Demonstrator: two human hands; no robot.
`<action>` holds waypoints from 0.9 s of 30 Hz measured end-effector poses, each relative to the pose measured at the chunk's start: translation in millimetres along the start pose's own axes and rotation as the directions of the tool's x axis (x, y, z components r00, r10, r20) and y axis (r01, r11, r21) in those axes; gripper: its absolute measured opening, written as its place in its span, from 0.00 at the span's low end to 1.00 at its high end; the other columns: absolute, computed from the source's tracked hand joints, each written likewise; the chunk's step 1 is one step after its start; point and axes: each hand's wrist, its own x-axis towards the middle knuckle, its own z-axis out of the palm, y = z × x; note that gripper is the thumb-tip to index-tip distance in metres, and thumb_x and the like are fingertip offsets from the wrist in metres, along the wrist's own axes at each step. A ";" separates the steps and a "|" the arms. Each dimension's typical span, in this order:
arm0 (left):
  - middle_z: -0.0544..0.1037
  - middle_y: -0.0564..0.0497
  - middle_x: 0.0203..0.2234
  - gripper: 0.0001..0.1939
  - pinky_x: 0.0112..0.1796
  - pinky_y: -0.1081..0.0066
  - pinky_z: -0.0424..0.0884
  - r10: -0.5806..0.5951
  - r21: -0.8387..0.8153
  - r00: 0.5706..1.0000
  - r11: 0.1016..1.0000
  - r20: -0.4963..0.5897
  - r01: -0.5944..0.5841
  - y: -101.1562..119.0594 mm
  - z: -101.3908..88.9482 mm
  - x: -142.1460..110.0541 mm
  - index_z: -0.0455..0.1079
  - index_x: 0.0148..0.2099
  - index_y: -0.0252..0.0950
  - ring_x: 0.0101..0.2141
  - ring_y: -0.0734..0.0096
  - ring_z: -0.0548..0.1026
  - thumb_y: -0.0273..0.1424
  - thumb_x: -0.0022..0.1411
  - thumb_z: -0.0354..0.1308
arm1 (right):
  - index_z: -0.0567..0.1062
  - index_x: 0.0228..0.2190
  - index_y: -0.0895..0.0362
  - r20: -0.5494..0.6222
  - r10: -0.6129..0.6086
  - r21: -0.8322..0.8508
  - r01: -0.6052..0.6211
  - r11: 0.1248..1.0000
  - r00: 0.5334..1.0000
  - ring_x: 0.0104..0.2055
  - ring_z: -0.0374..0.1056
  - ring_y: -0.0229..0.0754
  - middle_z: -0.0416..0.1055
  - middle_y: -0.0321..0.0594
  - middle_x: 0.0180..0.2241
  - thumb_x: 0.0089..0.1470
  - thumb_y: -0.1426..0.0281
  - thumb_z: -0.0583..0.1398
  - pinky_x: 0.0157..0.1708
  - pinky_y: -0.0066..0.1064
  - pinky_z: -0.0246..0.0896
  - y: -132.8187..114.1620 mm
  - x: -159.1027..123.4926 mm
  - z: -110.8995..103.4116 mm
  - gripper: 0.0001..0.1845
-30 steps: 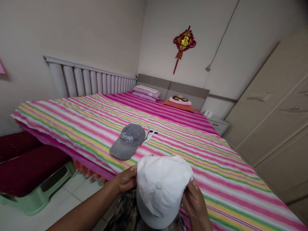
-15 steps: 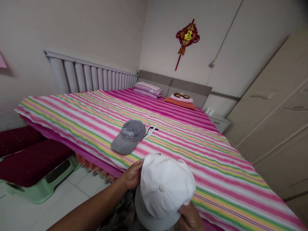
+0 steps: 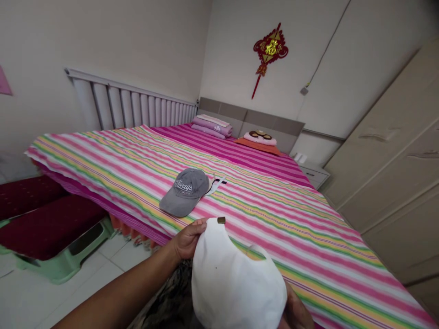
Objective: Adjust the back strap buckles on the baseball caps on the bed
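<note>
A white baseball cap is held in front of me at the bed's near edge. Its back opening, with a small brass-coloured buckle, points up and away from me. My left hand pinches the cap's back edge on the left, near the buckle. On the lower right, my right hand grips the cap's side, its fingers partly hidden behind the fabric. A grey cap with white lettering lies on the bed just beyond, and a pale strap with a dark cord trails from its right side.
The bed has a striped sheet. Folded purple bedding and an orange pillow sit by the headboard. Green stools with dark red covers stand at left. A radiator lines the left wall; a wardrobe stands at right.
Both hands have tipped the white cap, so its back opening and buckle now show instead of its crown top. My right hand has moved right. The grey cap stays on the bed.
</note>
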 end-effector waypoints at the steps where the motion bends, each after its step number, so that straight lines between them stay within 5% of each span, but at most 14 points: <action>1: 0.75 0.48 0.21 0.13 0.29 0.73 0.68 -0.019 0.013 1.000 1.000 0.016 0.019 -1.4 1.0 0.2 0.71 0.32 0.29 0.22 0.71 0.73 0.29 0.41 0.64 | 0.76 0.28 0.52 0.017 0.007 0.010 -0.007 1.000 1.000 0.28 0.70 0.54 0.75 0.47 0.25 0.26 0.47 0.62 0.31 0.46 0.63 -3.5 2.5 3.9 0.28; 9: 0.75 0.47 0.20 0.16 0.23 0.75 0.67 -0.113 0.170 0.993 0.980 0.018 0.108 -0.5 11.7 1.4 0.71 0.28 0.28 0.20 0.72 0.72 0.30 0.33 0.68 | 0.71 0.24 0.56 0.119 0.164 -0.066 -0.157 0.985 0.979 0.12 0.55 0.35 0.66 0.38 0.16 0.22 0.47 0.63 0.13 0.28 0.50 -23.7 5.5 25.3 0.29; 13: 0.75 0.48 0.18 0.13 0.21 0.76 0.66 -0.177 0.299 0.983 0.936 -0.053 0.185 2.8 16.4 0.7 0.71 0.25 0.28 0.17 0.73 0.71 0.30 0.34 0.67 | 0.63 0.14 0.56 0.168 0.049 -0.042 -0.043 0.998 0.985 0.15 0.55 0.34 0.63 0.34 0.14 0.27 0.55 0.66 0.16 0.27 0.50 -36.1 0.3 48.1 0.22; 16: 0.73 0.51 0.16 0.11 0.18 0.78 0.63 -0.174 0.366 0.979 0.909 -0.106 0.201 4.4 20.0 1.4 0.70 0.23 0.30 0.15 0.76 0.69 0.28 0.34 0.66 | 0.63 0.16 0.55 0.170 -0.048 0.020 0.045 0.999 0.984 0.18 0.57 0.37 0.62 0.34 0.13 0.32 0.57 0.66 0.19 0.28 0.53 -41.9 -1.2 60.9 0.19; 22: 0.72 0.53 0.16 0.10 0.17 0.79 0.61 -0.181 0.425 0.980 0.883 -0.088 0.201 5.4 26.3 2.6 0.70 0.24 0.31 0.15 0.79 0.67 0.28 0.35 0.66 | 0.68 0.24 0.57 0.121 -0.039 0.026 0.036 0.999 0.992 0.12 0.43 0.29 0.53 0.28 0.09 0.51 0.58 0.53 0.15 0.22 0.42 -45.0 -1.2 70.2 0.15; 27: 0.72 0.52 0.15 0.11 0.17 0.79 0.60 -0.199 0.404 0.977 0.890 -0.072 0.211 6.2 30.9 1.5 0.72 0.24 0.31 0.15 0.79 0.67 0.30 0.35 0.66 | 0.68 0.31 0.57 0.039 -0.061 -0.063 0.064 0.996 0.997 0.10 0.43 0.27 0.58 0.29 0.10 0.52 0.59 0.53 0.12 0.21 0.40 -49.7 0.2 80.9 0.14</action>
